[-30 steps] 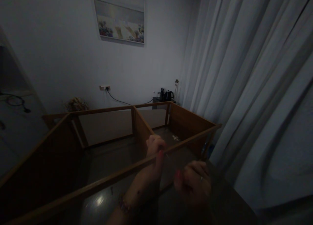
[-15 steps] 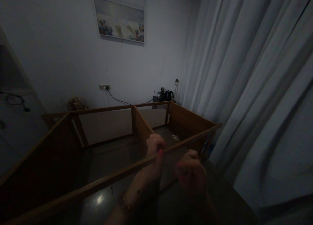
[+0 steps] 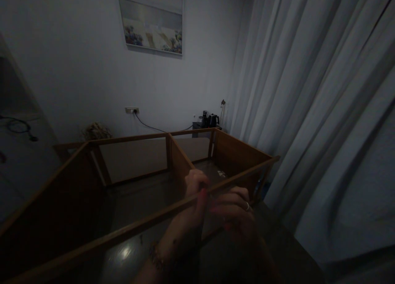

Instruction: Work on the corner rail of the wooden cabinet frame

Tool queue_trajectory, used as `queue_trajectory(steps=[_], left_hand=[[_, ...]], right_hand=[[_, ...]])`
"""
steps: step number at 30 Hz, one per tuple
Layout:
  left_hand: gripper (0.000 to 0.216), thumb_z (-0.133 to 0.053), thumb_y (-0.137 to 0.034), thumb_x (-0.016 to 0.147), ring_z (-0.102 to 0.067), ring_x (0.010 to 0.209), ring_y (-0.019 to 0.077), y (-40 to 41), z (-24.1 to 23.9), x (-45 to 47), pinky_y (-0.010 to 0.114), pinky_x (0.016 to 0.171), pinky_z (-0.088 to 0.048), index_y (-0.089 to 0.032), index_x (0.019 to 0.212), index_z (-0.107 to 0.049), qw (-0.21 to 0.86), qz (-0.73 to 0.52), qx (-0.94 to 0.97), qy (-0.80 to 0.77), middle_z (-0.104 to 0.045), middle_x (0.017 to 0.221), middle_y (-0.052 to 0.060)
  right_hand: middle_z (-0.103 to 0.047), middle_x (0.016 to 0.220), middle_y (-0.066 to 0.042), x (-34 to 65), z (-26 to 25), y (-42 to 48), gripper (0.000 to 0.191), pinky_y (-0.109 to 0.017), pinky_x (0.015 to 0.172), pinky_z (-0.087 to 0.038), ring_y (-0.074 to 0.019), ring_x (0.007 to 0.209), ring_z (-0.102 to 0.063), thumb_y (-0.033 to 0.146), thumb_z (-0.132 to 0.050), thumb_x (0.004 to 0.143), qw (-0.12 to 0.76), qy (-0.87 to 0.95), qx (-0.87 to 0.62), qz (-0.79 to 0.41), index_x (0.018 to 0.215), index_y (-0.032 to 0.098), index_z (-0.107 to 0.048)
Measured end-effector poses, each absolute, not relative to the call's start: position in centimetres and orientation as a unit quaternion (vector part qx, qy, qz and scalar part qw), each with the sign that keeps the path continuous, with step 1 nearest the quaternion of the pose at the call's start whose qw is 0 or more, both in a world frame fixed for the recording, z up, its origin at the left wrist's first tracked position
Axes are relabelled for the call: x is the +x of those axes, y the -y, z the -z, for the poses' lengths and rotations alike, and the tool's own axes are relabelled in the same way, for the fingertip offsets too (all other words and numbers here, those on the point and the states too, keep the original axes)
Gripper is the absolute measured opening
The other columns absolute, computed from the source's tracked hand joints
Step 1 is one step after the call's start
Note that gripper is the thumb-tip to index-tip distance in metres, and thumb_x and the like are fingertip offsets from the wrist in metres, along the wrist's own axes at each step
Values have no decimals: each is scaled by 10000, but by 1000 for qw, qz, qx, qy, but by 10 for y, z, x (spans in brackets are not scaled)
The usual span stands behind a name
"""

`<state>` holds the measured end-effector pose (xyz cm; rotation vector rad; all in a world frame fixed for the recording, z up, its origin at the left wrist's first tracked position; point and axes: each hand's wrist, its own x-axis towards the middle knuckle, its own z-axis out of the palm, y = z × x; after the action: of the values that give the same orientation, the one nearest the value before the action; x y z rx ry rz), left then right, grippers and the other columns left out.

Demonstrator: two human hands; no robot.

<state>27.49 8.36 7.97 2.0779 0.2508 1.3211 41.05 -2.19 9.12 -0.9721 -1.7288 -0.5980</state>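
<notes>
A wooden cabinet frame [image 3: 237, 154] lies on its back on the floor, with a middle divider panel [image 3: 177, 158]. My left hand [image 3: 194, 189] is wrapped round the near front rail [image 3: 123, 232] where the divider meets it. My right hand [image 3: 236, 212], with a ring on one finger, is just right of the left hand, below the rail, fingers curled and pointing left toward the joint. Whether it holds anything small is too dark to make out.
Grey curtains [image 3: 324, 111] hang close on the right. A kettle [image 3: 212, 120] stands on a low stand by the far wall, a cable runs from a wall socket [image 3: 132, 110], and a picture [image 3: 152, 23] hangs above. Glossy floor shows inside the frame.
My right hand has moved up and left, from below the rail to right beside my left hand at the joint. My left hand has kept its grip on the rail.
</notes>
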Motion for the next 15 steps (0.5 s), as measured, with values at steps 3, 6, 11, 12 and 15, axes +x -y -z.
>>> queue_trajectory(steps=[3, 6, 11, 12, 15], left_hand=[[511, -128, -617, 1112, -507, 987, 263, -89, -75, 281, 428, 868, -451, -256, 1011, -475, 307, -524, 790, -86, -498, 1026, 55], [492, -137, -601, 1116, -504, 1019, 267, -91, -74, 283, 438, 892, -457, -255, 1029, -476, 309, -523, 790, -84, -500, 1045, 63], [484, -145, -588, 1120, -501, 1018, 268, -83, -81, 278, 452, 925, -463, -253, 1012, -476, 313, -527, 784, -94, -503, 1030, 67], [475, -146, -573, 1126, -500, 1025, 266, -81, -82, 277, 451, 934, -460, -251, 1015, -477, 319, -524, 784, -100, -506, 1042, 66], [443, -168, -552, 1134, -498, 1026, 255, -77, -85, 275, 431, 929, -458, -251, 1019, -473, 337, -505, 788, -103, -504, 1064, 60]], right_hand=[[-765, 815, 17, 404, -91, 22, 340, -334, 732, -514, -166, 793, -679, 496, -474, 1118, 525, 698, -406, 267, 1056, 293, -740], [-738, 765, 17, 394, -90, 22, 312, -318, 682, -515, -161, 732, -663, 501, -544, 1088, 554, 670, -408, 277, 1013, 269, -739], [-707, 735, 20, 379, -87, 20, 243, -295, 597, -526, -148, 664, -650, 450, -608, 1068, 599, 637, -408, 263, 1013, 249, -732], [-705, 732, 20, 377, -87, 20, 226, -290, 592, -532, -146, 660, -653, 429, -611, 1070, 605, 631, -408, 264, 1010, 246, -732], [-713, 735, 11, 373, -87, 19, 205, -296, 598, -564, -155, 673, -681, 401, -611, 1073, 615, 620, -406, 267, 1018, 245, -733]])
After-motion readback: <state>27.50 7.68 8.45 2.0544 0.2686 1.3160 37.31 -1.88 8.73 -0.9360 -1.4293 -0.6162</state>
